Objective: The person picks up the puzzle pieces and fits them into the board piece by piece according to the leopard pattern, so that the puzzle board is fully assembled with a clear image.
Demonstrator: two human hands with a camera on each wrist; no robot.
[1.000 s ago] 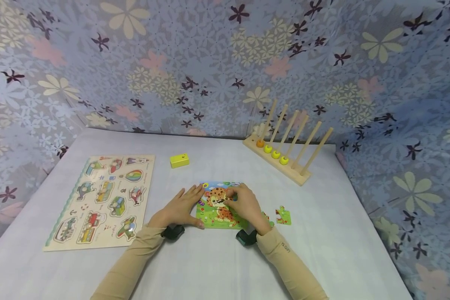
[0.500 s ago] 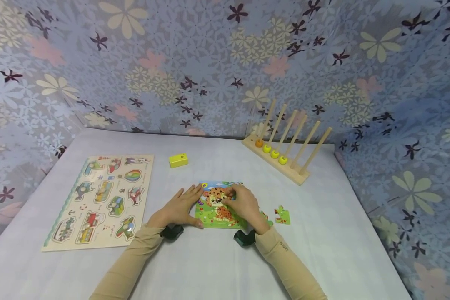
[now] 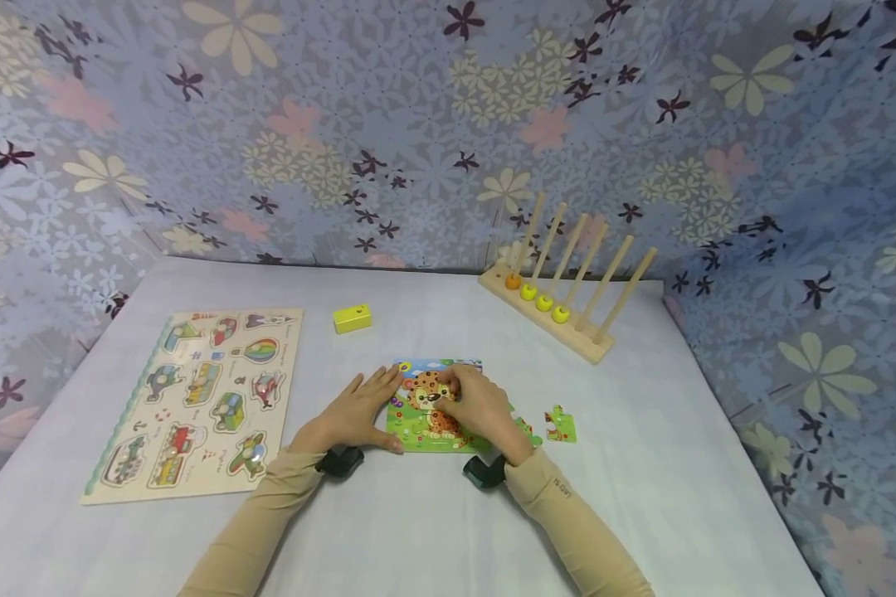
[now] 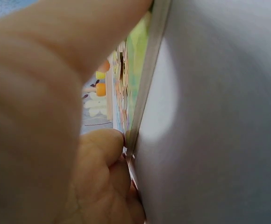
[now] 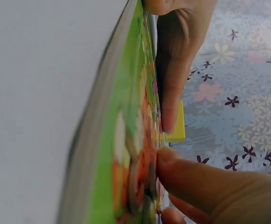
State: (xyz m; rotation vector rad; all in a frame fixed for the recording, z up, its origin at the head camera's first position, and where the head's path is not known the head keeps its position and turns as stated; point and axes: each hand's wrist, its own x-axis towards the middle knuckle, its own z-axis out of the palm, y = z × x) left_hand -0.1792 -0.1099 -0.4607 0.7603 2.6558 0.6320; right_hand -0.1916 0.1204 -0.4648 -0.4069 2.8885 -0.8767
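A leopard jigsaw puzzle [image 3: 411, 435] with a green border lies flat on the table. My left hand [image 3: 354, 413] rests along its left side with fingers spread, the thumb at the lower left corner and the fingertips at the upper left. Over the puzzle's right half, my right hand [image 3: 479, 408] has thumb and forefinger bent close together at the leopard's face, pinching a piece mostly hidden by the fingers. In the right wrist view its thumb [image 5: 170, 163] touches the puzzle surface. Loose pieces [image 3: 562, 424] lie to the right, one partly behind the right wrist.
A wooden vehicle puzzle board [image 3: 194, 398] lies at the left. A yellow block [image 3: 353, 319] sits behind the leopard puzzle. At the back right stands a wooden peg rack [image 3: 590, 346] with one orange and several yellow beads. Patterned cloth hangs behind the table.
My right hand has shifted slightly left across the leopard's face, its thumb and forefinger still close together. My left hand stays in place. The head view has shifted slightly.
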